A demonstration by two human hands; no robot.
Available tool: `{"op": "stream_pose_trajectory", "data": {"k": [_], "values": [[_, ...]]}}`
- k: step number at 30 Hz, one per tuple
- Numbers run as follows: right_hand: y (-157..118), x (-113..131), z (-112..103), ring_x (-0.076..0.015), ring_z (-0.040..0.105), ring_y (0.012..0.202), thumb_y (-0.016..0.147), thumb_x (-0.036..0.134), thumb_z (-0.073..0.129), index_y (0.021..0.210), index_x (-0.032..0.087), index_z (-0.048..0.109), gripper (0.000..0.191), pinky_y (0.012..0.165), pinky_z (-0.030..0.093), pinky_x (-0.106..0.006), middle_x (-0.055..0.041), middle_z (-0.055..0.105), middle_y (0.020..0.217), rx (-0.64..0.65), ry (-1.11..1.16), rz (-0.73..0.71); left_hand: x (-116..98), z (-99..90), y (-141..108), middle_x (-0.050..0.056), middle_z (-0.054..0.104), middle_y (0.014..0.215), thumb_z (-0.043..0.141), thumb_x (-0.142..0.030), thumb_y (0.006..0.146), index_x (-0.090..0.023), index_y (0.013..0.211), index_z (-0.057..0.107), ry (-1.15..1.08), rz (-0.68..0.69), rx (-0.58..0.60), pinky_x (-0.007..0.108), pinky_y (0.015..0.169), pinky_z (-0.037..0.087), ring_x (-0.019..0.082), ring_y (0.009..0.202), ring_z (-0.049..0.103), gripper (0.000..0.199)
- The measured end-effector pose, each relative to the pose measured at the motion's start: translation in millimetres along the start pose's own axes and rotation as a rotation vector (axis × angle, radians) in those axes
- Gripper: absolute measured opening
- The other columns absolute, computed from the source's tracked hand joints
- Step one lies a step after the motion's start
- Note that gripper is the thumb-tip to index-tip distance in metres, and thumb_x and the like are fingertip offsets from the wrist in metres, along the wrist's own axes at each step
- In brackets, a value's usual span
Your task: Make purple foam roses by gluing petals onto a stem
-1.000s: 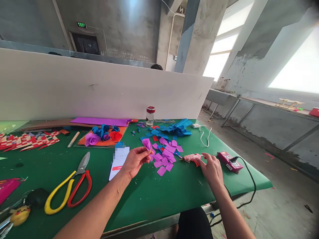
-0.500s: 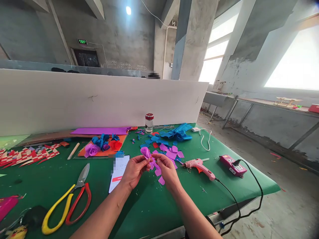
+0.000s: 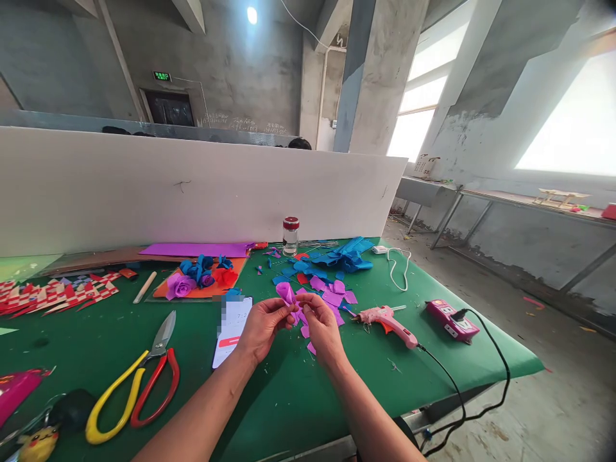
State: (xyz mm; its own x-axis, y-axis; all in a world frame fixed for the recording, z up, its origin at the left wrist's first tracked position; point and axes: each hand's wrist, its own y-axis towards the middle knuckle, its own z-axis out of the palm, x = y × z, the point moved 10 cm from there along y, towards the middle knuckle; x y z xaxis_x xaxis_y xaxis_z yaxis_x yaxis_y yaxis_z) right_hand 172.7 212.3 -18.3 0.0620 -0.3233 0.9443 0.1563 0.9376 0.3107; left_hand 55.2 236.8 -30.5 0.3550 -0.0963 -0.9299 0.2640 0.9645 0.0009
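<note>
A small rolled purple paper flower [image 3: 285, 292] rises from the fingertips of my left hand [image 3: 264, 326], which pinches its base. My right hand [image 3: 321, 326] is closed at the flower's lower right side, thumb and forefinger together; what lies between them is too small to make out. Behind and beneath the hands are loose purple paper pieces [image 3: 332, 296]. A phone [image 3: 233, 330] lies just left of my left hand. To the right of my right hand is a pink glue gun [image 3: 389, 322] with its nozzle pointing left.
Open scissors [image 3: 158, 346] lie at the left. Finished paper flowers [image 3: 180, 287] rest on an orange sheet. Blue paper [image 3: 349, 255] and a red-lidded jar [image 3: 290, 236] stand near the white board [image 3: 216, 192]. A pink power strip [image 3: 451, 319] is at the right.
The whole view has shifted slightly, with things appearing a little further right. Both hands keep nearly the same pose around the purple flower.
</note>
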Motion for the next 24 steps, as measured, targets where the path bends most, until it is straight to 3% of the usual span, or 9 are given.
{"op": "stream_pose_trajectory", "data": {"k": [14, 24], "values": [[-4.7, -3.5, 0.0, -0.0202, 0.06, 0.092, 0.084, 0.023, 0.049, 0.098, 0.022, 0.068, 0.024, 0.081, 0.047, -0.033, -0.0045, 0.067, 0.096, -0.035, 0.035, -0.021, -2.0, -2.0, -1.1, 0.003, 0.068, 0.067, 0.084, -0.029, 0.06, -0.013, 0.072, 0.073, 0.028, 0.018, -0.028, 0.021, 0.053, 0.046, 0.01, 0.056, 0.056, 0.022], [-26.4, 49.7, 7.9, -0.0219, 0.055, 0.103, 0.088, 0.011, 0.036, 0.109, 0.021, 0.063, 0.035, 0.087, 0.046, -0.038, -0.0095, 0.059, 0.108, -0.081, -0.445, -0.399, -2.8, -5.0, -0.5, 0.002, 0.067, 0.064, 0.084, -0.029, 0.058, -0.013, 0.068, 0.072, 0.031, 0.031, -0.061, 0.021, 0.052, 0.046, 0.009, 0.054, 0.056, 0.022]]}}
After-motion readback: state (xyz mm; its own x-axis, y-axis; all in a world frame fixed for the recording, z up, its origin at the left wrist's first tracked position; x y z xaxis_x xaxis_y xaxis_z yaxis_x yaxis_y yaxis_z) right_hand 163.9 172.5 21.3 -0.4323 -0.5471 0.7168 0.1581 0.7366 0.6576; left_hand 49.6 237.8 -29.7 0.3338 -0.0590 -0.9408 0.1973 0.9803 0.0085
